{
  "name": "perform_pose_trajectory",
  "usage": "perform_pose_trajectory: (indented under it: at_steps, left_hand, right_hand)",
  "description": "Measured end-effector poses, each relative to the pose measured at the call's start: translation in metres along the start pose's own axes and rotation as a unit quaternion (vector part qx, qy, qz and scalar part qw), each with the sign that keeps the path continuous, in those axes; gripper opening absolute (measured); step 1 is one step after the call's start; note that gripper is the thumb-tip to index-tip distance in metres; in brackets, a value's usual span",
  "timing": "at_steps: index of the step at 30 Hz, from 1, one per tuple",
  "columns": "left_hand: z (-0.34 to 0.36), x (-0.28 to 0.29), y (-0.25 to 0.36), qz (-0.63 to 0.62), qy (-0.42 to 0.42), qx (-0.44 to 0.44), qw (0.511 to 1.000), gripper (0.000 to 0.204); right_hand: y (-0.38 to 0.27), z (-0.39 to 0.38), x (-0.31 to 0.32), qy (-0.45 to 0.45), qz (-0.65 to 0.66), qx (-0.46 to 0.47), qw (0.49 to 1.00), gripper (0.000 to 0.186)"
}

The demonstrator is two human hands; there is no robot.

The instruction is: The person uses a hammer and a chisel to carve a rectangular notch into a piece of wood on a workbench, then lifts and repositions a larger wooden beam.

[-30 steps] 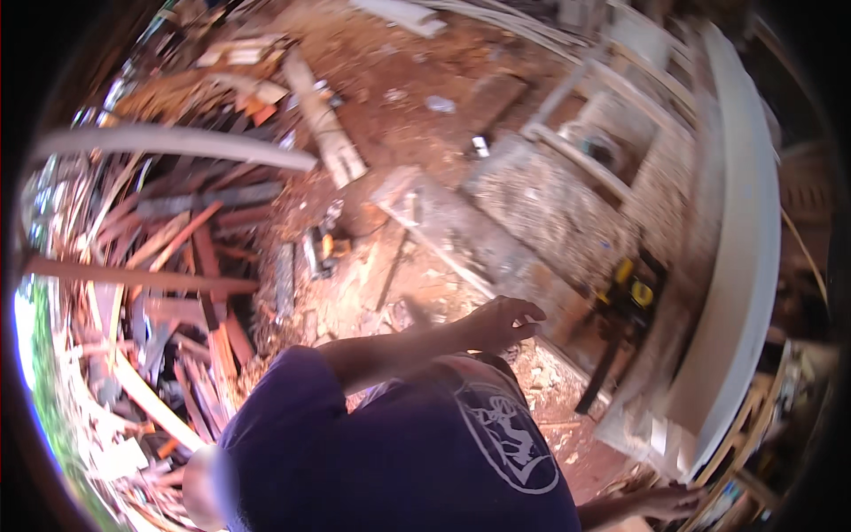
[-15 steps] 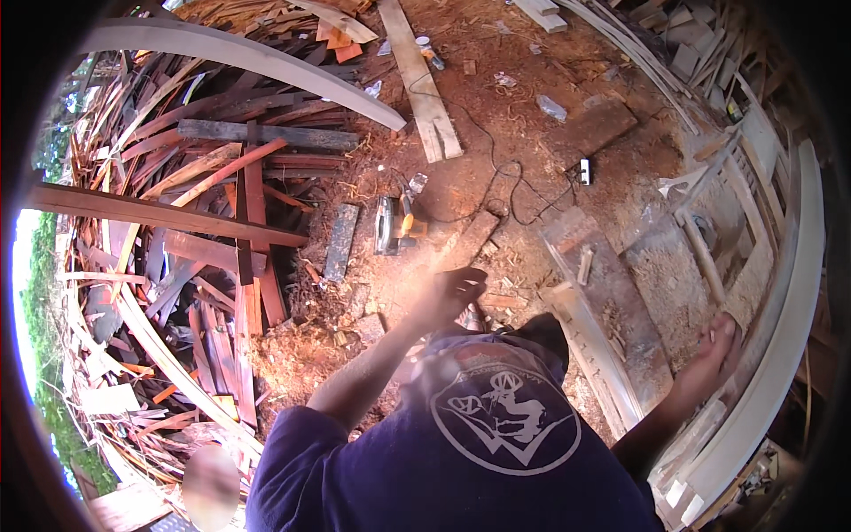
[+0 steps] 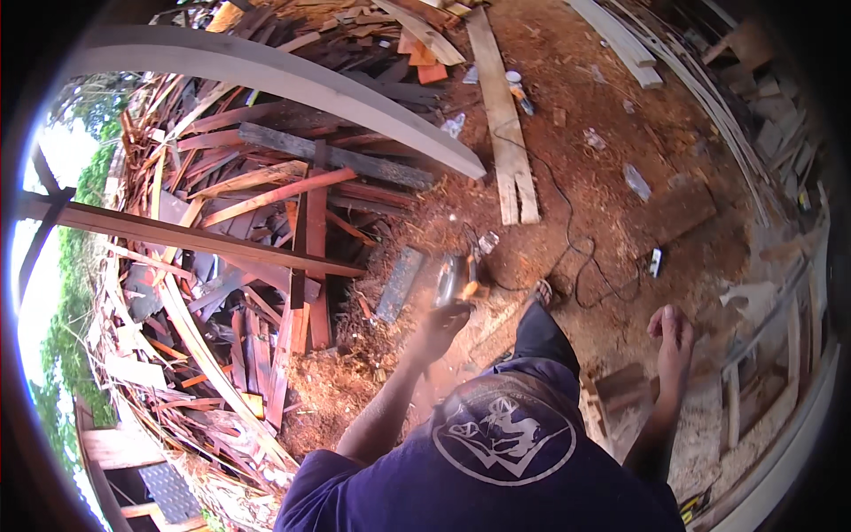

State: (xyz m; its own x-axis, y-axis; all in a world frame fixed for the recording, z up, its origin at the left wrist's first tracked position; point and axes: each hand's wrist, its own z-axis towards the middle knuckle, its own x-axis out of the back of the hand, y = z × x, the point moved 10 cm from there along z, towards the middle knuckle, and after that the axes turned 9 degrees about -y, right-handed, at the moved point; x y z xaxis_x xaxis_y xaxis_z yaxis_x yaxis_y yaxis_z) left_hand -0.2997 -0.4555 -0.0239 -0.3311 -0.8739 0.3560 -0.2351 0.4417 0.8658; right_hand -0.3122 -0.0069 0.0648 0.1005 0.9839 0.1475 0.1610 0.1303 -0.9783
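My left hand (image 3: 443,326) hangs in front of me, fingers loosely bent, with nothing visible in it. Just beyond it, a power tool (image 3: 449,280) with a grey body and an orange handle lies on the ground. From this view the fingertips overlap the tool's near end; I cannot tell any contact. Off to the right, my right hand (image 3: 674,332) is raised in the air, its fingers slightly curled and empty. My foot (image 3: 542,291) is ahead of my body, beside the black cord (image 3: 581,266).
A heap of offcuts (image 3: 248,293) fills the left, with a long brown beam (image 3: 204,239) jutting across it. Above curves a pale plank (image 3: 292,75). A split-ended board (image 3: 505,124) lies ahead, and a wooden frame (image 3: 793,355) stands at the right. Sawdust covers the ground.
My right hand has come away from the pale plank at the right and moved inward. My foot has come into view ahead. The surroundings have shifted right and down in view.
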Motion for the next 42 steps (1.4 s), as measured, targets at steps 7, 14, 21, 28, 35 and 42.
perform_pose_trajectory:
  at_steps: [7, 14, 21, 28, 35, 42]
  left_hand:
    - [0.087, 0.1, 0.05, 0.091, 0.109, 0.042, 0.989, 0.039]
    - [0.149, 0.173, 0.043, 0.0, 0.201, 0.084, 0.976, 0.04]
    - [0.249, 0.179, -0.09, -0.235, 0.162, 0.17, 0.943, 0.033]
    - [0.291, 0.179, -0.214, -0.345, 0.254, 0.408, 0.806, 0.038]
    - [0.299, 0.347, -0.115, -0.332, 0.616, 0.108, 0.706, 0.043]
    - [0.308, 0.442, 0.027, -0.2, 0.764, -0.156, 0.593, 0.085]
  right_hand:
    - [0.011, 0.155, -0.058, -0.109, 0.023, -0.064, 0.992, 0.034]
    - [0.027, 0.29, -0.1, -0.111, 0.022, -0.17, 0.979, 0.027]
    - [-0.1, 0.453, -0.248, -0.329, 0.018, 0.04, 0.943, 0.039]
    - [-0.175, 0.63, -0.352, -0.406, -0.019, -0.003, 0.914, 0.036]
    - [-0.189, 0.727, -0.513, -0.524, 0.034, -0.082, 0.847, 0.031]
    - [-0.288, 0.657, -0.799, -0.754, 0.039, 0.011, 0.656, 0.024]
